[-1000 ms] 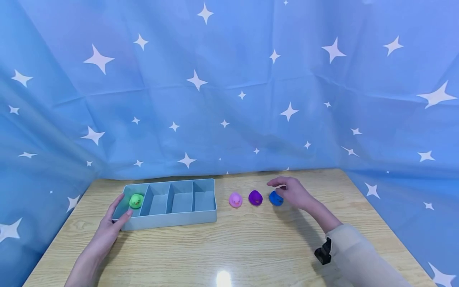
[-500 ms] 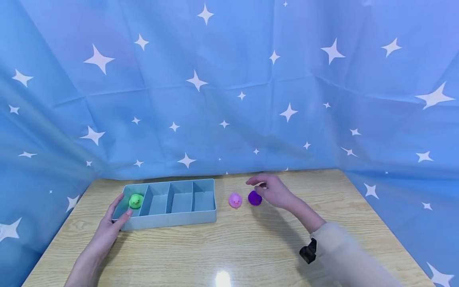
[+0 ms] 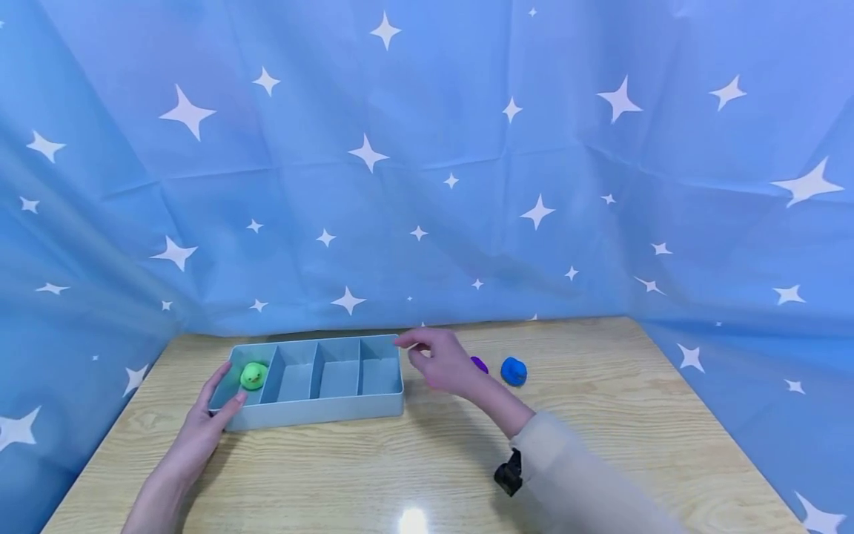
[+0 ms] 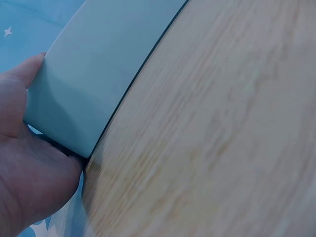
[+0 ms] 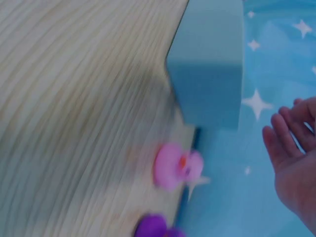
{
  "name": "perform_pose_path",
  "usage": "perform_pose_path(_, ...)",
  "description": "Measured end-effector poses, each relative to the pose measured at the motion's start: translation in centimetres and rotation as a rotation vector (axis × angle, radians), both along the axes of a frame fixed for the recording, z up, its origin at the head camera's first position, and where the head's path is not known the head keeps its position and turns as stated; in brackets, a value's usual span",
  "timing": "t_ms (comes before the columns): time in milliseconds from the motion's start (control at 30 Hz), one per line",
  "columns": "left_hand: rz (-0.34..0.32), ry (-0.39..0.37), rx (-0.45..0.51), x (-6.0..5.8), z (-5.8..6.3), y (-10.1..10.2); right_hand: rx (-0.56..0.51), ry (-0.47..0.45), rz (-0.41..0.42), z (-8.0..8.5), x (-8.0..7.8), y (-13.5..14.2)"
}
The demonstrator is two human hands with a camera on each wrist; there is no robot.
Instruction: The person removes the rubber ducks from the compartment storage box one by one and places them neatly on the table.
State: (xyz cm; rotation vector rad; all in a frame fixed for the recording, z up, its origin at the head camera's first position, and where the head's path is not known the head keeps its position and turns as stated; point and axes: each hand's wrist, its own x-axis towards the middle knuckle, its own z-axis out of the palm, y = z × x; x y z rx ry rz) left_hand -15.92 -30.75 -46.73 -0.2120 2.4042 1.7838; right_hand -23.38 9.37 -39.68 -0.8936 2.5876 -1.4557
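Observation:
A blue-grey divided box (image 3: 313, 410) stands on the table, with a green toy duck (image 3: 253, 376) in its leftmost compartment. My left hand (image 3: 200, 437) grips the box's left end, the thumb over the front rim; the left wrist view shows the hand (image 4: 39, 168) against the box corner. My right hand (image 3: 443, 363), fingers loosely bent and holding nothing, hovers with its fingertips near the box's right rim. Below it, a pink duck (image 5: 170, 166) shows in the right wrist view but is hidden in the head view. A purple duck (image 3: 479, 364) is partly covered by the hand.
To the right of the purple duck sits a blue duck (image 3: 514, 371). The wooden table (image 3: 347, 475) is backed by a blue curtain (image 3: 427, 185) with white stars. Further compartments of the box lie right of the green duck.
My right hand has swept left, from over the blue duck past the purple one to above the pink. The ducks and box keep their places, and my left hand stays put.

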Motion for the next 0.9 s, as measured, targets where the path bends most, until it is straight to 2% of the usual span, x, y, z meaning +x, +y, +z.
perform_pose_path(133, -0.001, -0.002, 0.007, -0.2, -0.2, 0.2, 0.007, 0.027, 0.028, 0.3, 0.0, -2.2)
perform_pose_path(433, 0.009, -0.004, 0.007, -0.1, -0.2, 0.0, 0.034, 0.019, 0.077, 0.4, 0.0, -6.2)
perform_pose_path(800, 0.005, 0.014, 0.022, -0.2, -0.6, -0.1, 0.047, -0.032, 0.090, 0.0, -0.6, -9.0)
perform_pose_path(900, 0.012, 0.004, 0.020, -0.1, -0.3, 0.0, 0.033, -0.058, 0.106, -0.1, -0.7, -10.0)
